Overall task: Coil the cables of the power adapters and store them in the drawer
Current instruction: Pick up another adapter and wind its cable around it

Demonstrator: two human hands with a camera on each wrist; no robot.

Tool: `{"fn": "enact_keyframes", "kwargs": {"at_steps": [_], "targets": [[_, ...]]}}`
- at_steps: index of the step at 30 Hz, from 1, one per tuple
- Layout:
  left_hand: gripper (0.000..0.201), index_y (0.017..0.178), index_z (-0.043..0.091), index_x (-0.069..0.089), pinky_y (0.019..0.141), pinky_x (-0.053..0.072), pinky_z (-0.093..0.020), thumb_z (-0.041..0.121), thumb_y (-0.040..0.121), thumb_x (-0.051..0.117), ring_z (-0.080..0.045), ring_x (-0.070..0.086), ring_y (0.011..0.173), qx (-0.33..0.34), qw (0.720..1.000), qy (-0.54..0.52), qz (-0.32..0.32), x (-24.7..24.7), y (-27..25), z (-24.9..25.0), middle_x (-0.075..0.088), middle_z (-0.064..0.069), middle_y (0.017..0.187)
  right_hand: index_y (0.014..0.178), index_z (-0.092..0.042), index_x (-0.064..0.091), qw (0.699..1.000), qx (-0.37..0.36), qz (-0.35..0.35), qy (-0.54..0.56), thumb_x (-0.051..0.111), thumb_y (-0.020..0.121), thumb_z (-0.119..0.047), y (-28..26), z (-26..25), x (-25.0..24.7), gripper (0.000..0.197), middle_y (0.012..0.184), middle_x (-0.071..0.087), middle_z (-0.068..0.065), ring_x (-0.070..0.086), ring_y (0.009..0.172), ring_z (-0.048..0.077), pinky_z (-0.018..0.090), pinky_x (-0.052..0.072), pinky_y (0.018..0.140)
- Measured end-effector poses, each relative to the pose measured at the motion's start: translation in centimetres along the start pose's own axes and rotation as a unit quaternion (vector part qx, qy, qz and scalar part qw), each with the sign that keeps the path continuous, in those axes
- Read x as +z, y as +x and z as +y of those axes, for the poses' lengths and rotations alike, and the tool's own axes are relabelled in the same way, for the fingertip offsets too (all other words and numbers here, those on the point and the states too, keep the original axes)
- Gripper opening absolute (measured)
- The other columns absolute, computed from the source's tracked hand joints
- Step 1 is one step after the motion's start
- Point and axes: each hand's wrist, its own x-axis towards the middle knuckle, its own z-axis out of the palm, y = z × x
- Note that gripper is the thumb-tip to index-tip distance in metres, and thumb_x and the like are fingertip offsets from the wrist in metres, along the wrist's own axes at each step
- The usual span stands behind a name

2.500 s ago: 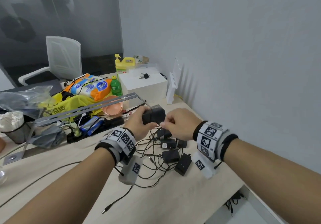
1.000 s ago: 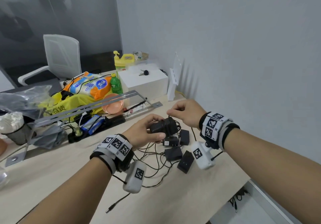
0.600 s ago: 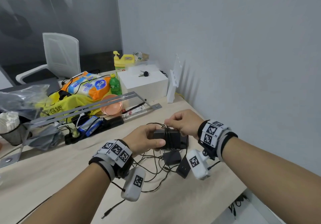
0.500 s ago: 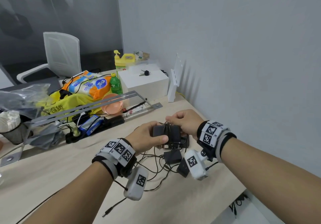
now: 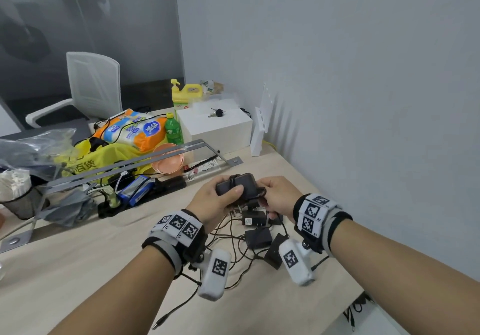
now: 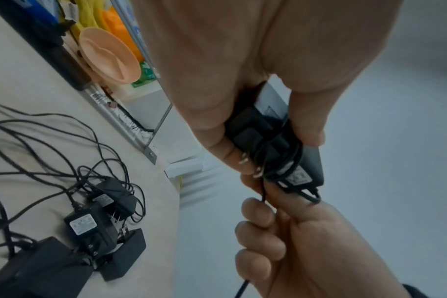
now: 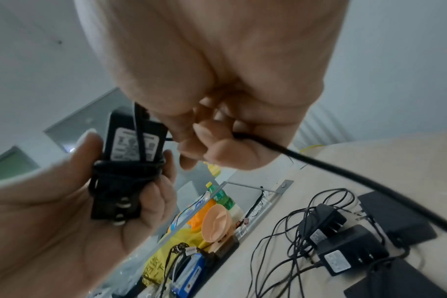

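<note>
Two hands work one adapter (image 5: 237, 187) above the desk's (image 5: 78, 269) middle: your left hand (image 5: 215, 202) clamps its body, your right hand (image 5: 279, 197) pinches its cable (image 7: 319, 161), partly wound round it. Slacken that pinch and the turns likely spring loose; pull hard and the trailing end may snag the pile (image 5: 255, 233) of uncoiled adapters below. No drawer shows.

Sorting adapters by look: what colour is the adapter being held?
Black, with a pale label; the adapter shows best in the right wrist view.
</note>
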Motion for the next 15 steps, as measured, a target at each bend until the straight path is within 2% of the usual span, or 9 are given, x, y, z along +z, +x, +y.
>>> {"fn": "enact_keyframes", "kwargs": {"at_steps": [3,4,6,8,11,13,15], "targets": [[0.030,0.119,-0.002,0.052,0.076,0.058,-0.031,0.001,0.089,0.057,-0.027,0.064,0.095,0.009,0.998,-0.057,0.033,-0.2,0.3,-0.1,0.061,-0.022,0.108,0.085,-0.016,0.067,0.995,-0.002,-0.041,-0.096,0.049,0.097,-0.029,-0.6,0.1,0.6,0.026,0.056,0.051,-0.004,0.042,0.039,0.010,0.023,0.038,0.040],[0.028,0.117,0.000,0.053,0.077,0.058,-0.031,0.002,0.090,0.057,-0.027,0.064,0.095,0.013,0.997,-0.069,0.042,-0.2,0.3,0.0,0.062,-0.021,0.108,0.082,-0.014,0.066,0.989,-0.020,-0.053,-0.134,0.048,0.098,-0.030,-0.8,0.0,0.9,0.029,0.057,0.052,-0.003,0.043,0.043,0.012,0.025,0.041,0.043],[0.024,0.112,0.005,0.057,0.074,0.058,-0.030,0.003,0.089,0.060,-0.024,0.065,0.092,0.022,0.997,-0.038,0.058,-0.2,0.5,0.1,0.063,-0.019,0.106,0.070,-0.010,0.060,0.969,-0.068,-0.052,-0.231,0.046,0.098,-0.031,-1.2,-0.4,1.3,0.038,0.059,0.051,0.002,0.045,0.050,0.015,0.031,0.044,0.056],[0.027,0.111,0.012,0.059,0.070,0.057,-0.028,0.007,0.086,0.067,-0.020,0.066,0.086,0.043,0.993,0.081,0.078,-0.6,0.7,0.0,0.062,-0.016,0.106,0.070,-0.002,0.062,0.949,-0.094,-0.046,-0.297,0.047,0.098,-0.033,-1.4,-1.1,1.4,0.044,0.064,0.057,0.009,0.050,0.058,0.018,0.032,0.044,0.064],[0.036,0.114,0.024,0.061,0.068,0.055,-0.023,0.019,0.081,0.074,-0.012,0.063,0.082,0.097,0.945,0.299,0.085,-1.5,0.8,0.3,0.062,0.001,0.104,0.074,-0.008,0.070,0.934,-0.116,-0.044,-0.335,0.052,0.095,-0.037,-1.5,-2.0,0.9,0.039,0.076,0.069,0.008,0.061,0.071,0.021,0.034,0.050,0.071],[0.037,0.116,0.026,0.059,0.064,0.050,-0.015,0.023,0.082,0.074,-0.007,0.060,0.080,0.108,0.920,0.374,0.052,-2.0,0.7,0.7,0.058,0.008,0.102,0.067,-0.014,0.066,0.933,-0.130,-0.030,-0.334,0.058,0.091,-0.041,-1.7,-3.1,0.2,0.037,0.069,0.065,0.004,0.059,0.066,0.020,0.034,0.050,0.068],[0.036,0.116,0.025,0.058,0.060,0.047,-0.012,0.026,0.083,0.072,-0.007,0.058,0.077,0.100,0.906,0.411,-0.003,-2.4,0.5,0.8,0.058,0.006,0.099,0.064,-0.017,0.064,0.933,-0.155,-0.020,-0.324,0.065,0.086,-0.044,-1.6,-4.1,-0.6,0.035,0.062,0.061,-0.001,0.054,0.060,0.013,0.032,0.048,0.064]]}}
